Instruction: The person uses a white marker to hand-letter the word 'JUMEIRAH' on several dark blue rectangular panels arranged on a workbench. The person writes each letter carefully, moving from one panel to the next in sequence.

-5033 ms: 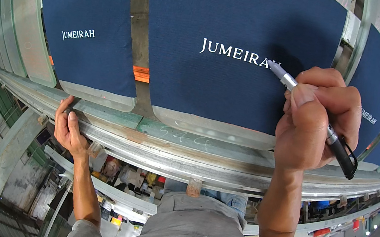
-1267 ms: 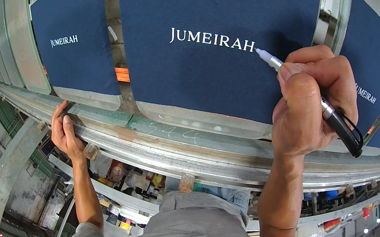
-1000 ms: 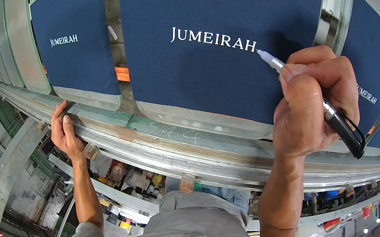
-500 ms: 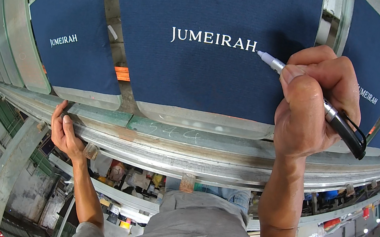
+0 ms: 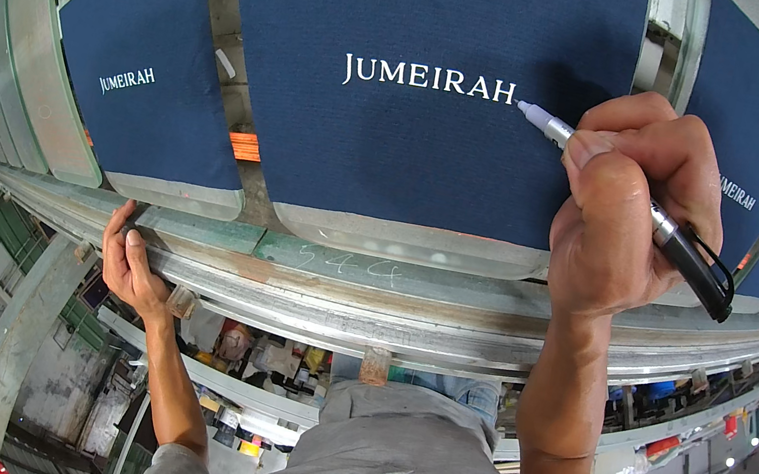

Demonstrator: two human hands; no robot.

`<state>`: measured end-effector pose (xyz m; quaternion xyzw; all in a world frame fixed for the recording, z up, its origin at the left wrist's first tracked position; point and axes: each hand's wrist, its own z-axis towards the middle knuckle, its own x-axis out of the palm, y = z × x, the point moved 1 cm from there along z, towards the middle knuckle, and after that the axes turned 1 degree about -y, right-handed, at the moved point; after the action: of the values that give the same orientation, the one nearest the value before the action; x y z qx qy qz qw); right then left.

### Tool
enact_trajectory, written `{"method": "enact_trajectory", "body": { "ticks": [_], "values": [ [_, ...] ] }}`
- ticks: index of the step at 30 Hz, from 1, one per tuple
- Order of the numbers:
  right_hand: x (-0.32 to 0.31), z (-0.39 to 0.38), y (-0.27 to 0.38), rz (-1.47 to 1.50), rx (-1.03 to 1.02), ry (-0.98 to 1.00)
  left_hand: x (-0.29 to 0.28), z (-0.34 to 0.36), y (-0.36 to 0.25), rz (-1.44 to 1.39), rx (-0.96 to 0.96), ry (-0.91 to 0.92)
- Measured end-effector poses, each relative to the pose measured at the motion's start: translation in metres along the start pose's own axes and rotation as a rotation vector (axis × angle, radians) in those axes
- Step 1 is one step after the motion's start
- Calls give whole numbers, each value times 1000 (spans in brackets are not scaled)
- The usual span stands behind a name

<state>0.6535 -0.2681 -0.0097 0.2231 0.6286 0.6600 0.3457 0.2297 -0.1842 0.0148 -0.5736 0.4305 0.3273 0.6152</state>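
Note:
My right hand (image 5: 634,206) is closed in a writing grip around a marker pen (image 5: 544,124) with a silver barrel, a pale tip and a black clipped cap on its back end. The pen's tip sits at or just beside the right end of a row of white printed letters (image 5: 428,78). Those letters are on a navy blue fabric panel (image 5: 393,158) laid flat over a pale board. At the lower left, my left hand (image 5: 133,267) lies over the edge of a metal rail (image 5: 454,330), holding nothing, its fingers stretched out.
More navy panels with the same white lettering lie on boards to the left (image 5: 160,16) and right (image 5: 744,98). Orange tape (image 5: 244,146) sticks in the left gap. Below the rail, a shelf (image 5: 269,400) holds assorted small containers. A metal post (image 5: 27,337) stands at the lower left.
The pen and my right hand have shifted very slightly to the right in the picture, and so has the lettering. My left hand has stayed in place.

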Motion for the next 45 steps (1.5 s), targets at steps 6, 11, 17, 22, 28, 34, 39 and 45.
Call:
{"method": "enact_trajectory", "body": {
  "ticks": [6, 11, 17, 22, 28, 34, 39, 45],
  "values": [
    [0, 0, -2, 10, -30, 4, 0, 0, 1, 0, 6, -5],
    [2, 0, -2, 8, -38, -10, 0, 0, -1, 7, 16, -6],
    [0, 1, -2, 2, -46, 8, 0, 0, -1, 4, 11, -6],
    [0, 2, -1, 13, -36, 16, 0, 0, 0, 3, 16, -5],
    [0, 1, 0, 6, -18, 10, 0, 0, 0, 8, 23, -3],
    [0, 1, 0, -1, -10, 11, -1, 0, 1, 12, 24, -1],
    [-1, 1, -2, 1, -54, 22, 0, 0, 0, 16, 19, -3],
    [0, 1, 2, 104, 47, -4, 0, 0, 0, 4, 12, -2]
  ]
}}
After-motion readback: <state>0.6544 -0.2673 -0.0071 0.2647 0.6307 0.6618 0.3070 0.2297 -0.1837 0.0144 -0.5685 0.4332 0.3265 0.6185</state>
